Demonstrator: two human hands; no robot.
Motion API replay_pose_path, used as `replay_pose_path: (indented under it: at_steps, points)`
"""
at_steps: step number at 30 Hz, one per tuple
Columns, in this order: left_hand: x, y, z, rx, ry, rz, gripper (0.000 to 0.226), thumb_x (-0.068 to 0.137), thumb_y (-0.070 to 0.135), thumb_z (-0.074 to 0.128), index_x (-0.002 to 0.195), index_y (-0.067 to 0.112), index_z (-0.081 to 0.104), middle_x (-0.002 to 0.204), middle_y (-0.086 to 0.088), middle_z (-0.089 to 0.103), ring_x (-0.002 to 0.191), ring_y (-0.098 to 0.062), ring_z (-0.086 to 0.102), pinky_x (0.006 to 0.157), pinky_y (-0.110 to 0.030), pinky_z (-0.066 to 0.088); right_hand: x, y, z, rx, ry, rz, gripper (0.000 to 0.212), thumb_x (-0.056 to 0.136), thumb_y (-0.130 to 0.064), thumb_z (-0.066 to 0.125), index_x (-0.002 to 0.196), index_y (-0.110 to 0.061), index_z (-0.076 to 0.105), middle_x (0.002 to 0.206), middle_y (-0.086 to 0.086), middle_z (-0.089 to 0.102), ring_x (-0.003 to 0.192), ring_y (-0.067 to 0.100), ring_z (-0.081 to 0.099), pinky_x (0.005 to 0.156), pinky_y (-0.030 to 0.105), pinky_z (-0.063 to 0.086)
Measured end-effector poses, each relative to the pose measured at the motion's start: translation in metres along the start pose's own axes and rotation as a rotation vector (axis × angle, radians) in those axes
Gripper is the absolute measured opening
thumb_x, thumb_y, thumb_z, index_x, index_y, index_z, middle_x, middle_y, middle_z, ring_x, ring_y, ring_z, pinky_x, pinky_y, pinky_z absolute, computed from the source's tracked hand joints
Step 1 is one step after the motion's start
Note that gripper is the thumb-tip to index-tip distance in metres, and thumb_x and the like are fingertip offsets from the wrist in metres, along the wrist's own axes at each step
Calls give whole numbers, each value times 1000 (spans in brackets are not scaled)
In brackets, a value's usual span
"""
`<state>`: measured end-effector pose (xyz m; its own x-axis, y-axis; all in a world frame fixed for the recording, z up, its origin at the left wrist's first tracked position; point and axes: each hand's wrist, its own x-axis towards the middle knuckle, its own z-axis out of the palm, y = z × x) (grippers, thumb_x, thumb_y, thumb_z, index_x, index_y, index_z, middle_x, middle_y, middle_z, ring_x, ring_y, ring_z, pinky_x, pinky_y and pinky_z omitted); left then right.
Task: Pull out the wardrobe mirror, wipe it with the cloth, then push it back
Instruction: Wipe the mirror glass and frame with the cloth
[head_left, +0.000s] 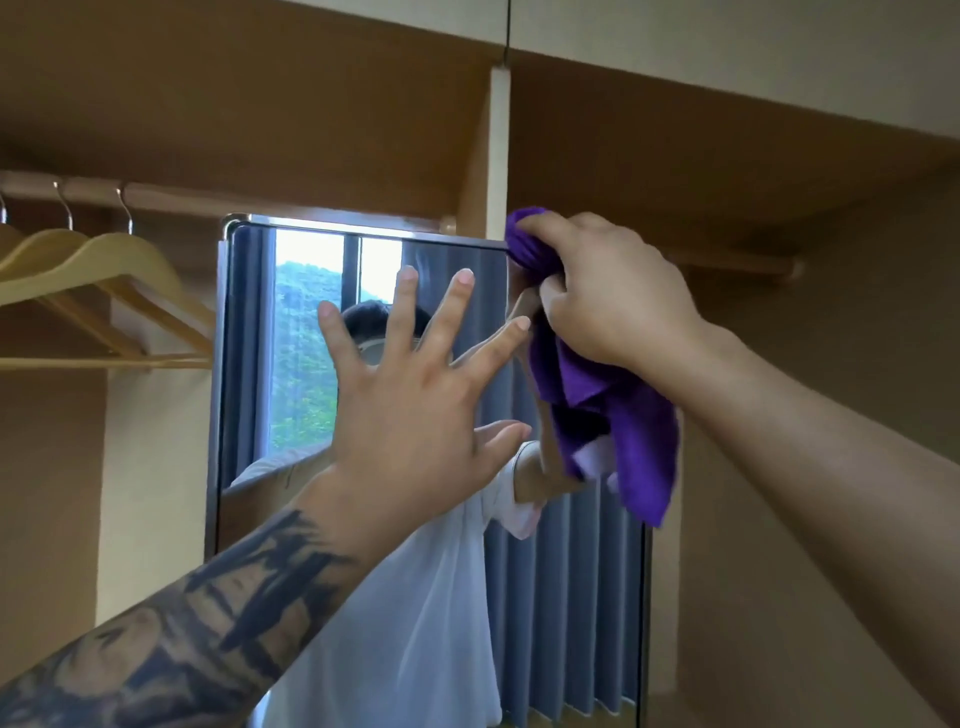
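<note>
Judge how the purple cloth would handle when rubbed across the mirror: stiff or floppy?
Probably floppy: the purple cloth hangs in loose folds below the right hand that grips it. It looks light, since a bunched grip carries it all. Its soft nap would likely drag on the mirror rather than slip.

**Mirror out, cloth at its top corner**

The wardrobe mirror (260, 415) stands upright, a tall pane in a thin metal frame, reflecting a window and grey curtains. The purple cloth (613, 405) is bunched against the mirror's upper right corner, its loose end hanging down over the glass.
</note>
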<state>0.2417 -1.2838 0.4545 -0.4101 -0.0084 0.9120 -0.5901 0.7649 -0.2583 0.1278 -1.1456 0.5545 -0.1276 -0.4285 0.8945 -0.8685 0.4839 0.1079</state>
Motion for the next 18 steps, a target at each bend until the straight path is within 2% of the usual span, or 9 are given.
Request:
replay_pose_path:
  at_steps: [2,4,7,10,13,16,18]
  points:
    - [0,0,1,3,13,-3,84,86,89,28,162,53,21,178,-4,10,163,-43,1,112,-85,1,-5,20,-3,-113,-4,1,52,100,-29,50,148,-42,36,139,5,54,114,39,61,84,50,52]
    - [-1,1,2,2,21,-8,84,87,89,27,163,53,21,178,-4,10,163,-42,1,113,-85,0,-9,34,-4,-221,9,70,47,102,-31,50,146,-41,36,133,8,56,108,41,63,79,50,52]
    - [-1,2,2,2,30,-5,85,86,88,30,163,52,23,178,-5,11,162,-43,2,113,-85,0,-7,32,-1,-203,50,225,35,101,-28,51,136,-33,50,122,11,58,106,42,62,74,47,45]
    - [-1,2,3,-3,45,1,85,86,87,34,162,49,31,177,-7,16,162,-44,6,112,-86,3,1,5,8,-124,81,304,28,98,-27,55,126,-26,56,120,12,57,107,44,62,76,48,43]
    - [-3,1,6,-4,72,10,84,87,87,35,160,47,34,176,-7,20,162,-44,9,112,-86,4,-3,-21,18,7,98,176,44,95,-23,56,139,-30,53,132,11,54,111,43,61,81,47,47]
    - [-6,-1,10,-7,105,18,83,88,86,38,160,46,36,175,-7,22,162,-43,10,113,-84,4,-12,-13,14,186,73,38,59,96,-19,50,152,-33,46,149,8,49,125,39,57,100,50,50]
    - [-7,-2,12,3,119,25,82,88,85,40,161,47,36,175,-7,23,161,-43,12,113,-83,4,-13,8,4,138,39,16,62,94,-22,51,154,-37,43,152,4,50,131,36,54,105,51,49]
